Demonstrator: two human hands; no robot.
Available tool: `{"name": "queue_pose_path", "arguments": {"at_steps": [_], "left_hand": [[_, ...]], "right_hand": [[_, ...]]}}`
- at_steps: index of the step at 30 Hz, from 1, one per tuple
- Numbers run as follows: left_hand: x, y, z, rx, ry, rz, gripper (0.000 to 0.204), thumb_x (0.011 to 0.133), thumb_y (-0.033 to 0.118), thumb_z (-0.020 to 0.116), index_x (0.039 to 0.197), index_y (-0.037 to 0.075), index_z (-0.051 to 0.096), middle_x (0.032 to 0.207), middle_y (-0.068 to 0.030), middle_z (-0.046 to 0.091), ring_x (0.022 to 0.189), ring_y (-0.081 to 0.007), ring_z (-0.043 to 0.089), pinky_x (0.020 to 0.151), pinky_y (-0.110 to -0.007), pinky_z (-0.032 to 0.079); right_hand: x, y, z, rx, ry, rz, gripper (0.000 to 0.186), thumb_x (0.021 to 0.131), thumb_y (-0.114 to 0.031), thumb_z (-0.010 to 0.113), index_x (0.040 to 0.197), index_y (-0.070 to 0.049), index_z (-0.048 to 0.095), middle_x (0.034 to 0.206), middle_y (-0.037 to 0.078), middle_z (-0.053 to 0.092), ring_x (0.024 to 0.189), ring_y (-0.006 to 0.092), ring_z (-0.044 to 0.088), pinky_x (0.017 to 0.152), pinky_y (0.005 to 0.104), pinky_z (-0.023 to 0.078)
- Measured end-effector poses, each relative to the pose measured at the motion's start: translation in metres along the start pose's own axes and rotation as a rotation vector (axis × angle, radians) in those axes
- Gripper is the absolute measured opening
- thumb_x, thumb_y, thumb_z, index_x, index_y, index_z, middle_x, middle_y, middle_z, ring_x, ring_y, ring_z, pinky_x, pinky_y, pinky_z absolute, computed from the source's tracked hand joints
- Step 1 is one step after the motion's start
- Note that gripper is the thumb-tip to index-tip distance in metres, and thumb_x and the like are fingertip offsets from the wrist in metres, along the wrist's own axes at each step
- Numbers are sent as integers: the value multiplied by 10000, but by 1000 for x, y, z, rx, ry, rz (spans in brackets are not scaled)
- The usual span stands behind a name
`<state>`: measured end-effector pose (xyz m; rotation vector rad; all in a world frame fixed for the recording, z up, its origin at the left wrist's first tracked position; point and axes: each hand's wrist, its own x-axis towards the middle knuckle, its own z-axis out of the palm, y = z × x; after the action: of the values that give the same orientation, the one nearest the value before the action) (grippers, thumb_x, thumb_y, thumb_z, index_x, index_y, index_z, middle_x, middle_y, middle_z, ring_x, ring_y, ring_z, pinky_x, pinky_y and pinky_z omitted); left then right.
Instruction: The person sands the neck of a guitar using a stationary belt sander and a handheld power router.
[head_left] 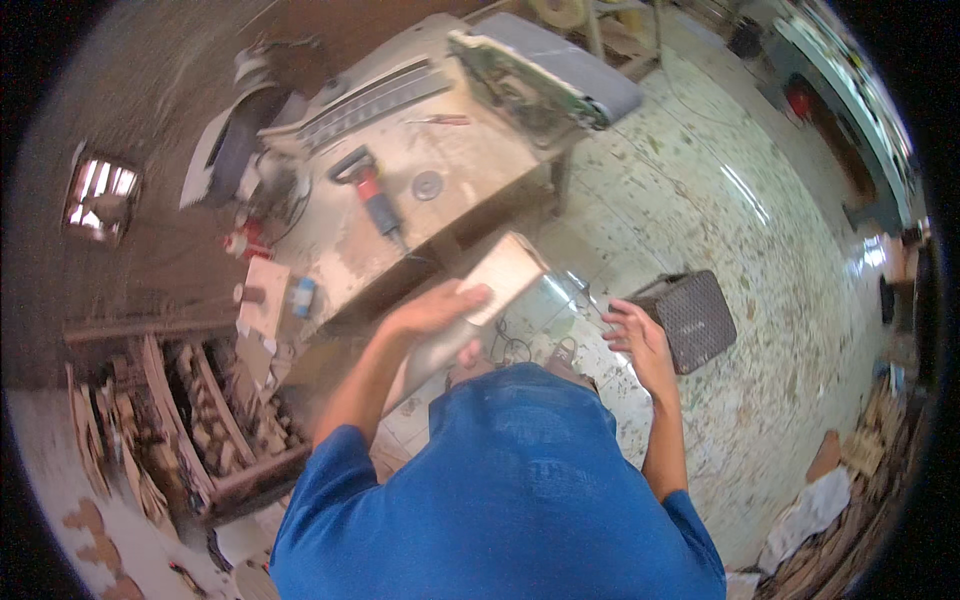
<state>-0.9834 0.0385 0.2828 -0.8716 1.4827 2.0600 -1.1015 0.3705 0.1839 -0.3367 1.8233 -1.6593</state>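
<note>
My left hand (440, 315) grips a long pale wooden board (510, 270), which slants up and away from me to just short of the workbench's front edge. My right hand (632, 335) is off to the right of the board, fingers apart and slightly curled, with nothing visible in it. On the dusty workbench (350, 275) beyond lie a red and black power tool (368, 195), a small grey disc (427, 186) and a thin hand tool (435, 119).
A belt machine (540, 70) and another machine (235, 130) stand on the bench. A dark textured box (690, 325) sits on the tiled floor (750, 240) at right. Wood offcuts fill a rack (210, 430) at lower left, with more wood (860, 470) at lower right. Cables trail beneath the board.
</note>
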Motion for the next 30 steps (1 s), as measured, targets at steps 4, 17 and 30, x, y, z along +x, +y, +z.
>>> {"name": "queue_pose_path", "arguments": {"at_steps": [4, 17, 30], "left_hand": [[21, 26, 11, 183, -160, 20, 545, 1021, 479, 588, 1230, -17, 503, 840, -144, 639, 617, -231, 674, 501, -363, 551], [65, 151, 74, 792, -341, -124, 821, 929, 666, 620, 1211, -99, 525, 714, -212, 674, 604, -301, 715, 515, -422, 593], [166, 282, 149, 1523, -452, -156, 854, 752, 747, 757, 940, -84, 705, 727, -201, 699, 612, -276, 730, 503, -396, 603]], "right_hand": [[-4, -9, -15, -6, -12, -52, 597, 1083, -510, 442, 1410, -23, 554, 1203, 140, 701, 954, 196, 696, 831, 329, 564], [-37, -6, -92, 41, 181, -92, 617, 1014, -457, 616, 1452, -33, 519, 1277, 145, 657, 991, 200, 688, 833, 343, 574], [98, -143, -68, -532, 290, -716, 933, 732, -326, 900, 1492, -32, 444, 1454, 219, 507, 1271, 362, 578, 1064, 424, 494]]}}
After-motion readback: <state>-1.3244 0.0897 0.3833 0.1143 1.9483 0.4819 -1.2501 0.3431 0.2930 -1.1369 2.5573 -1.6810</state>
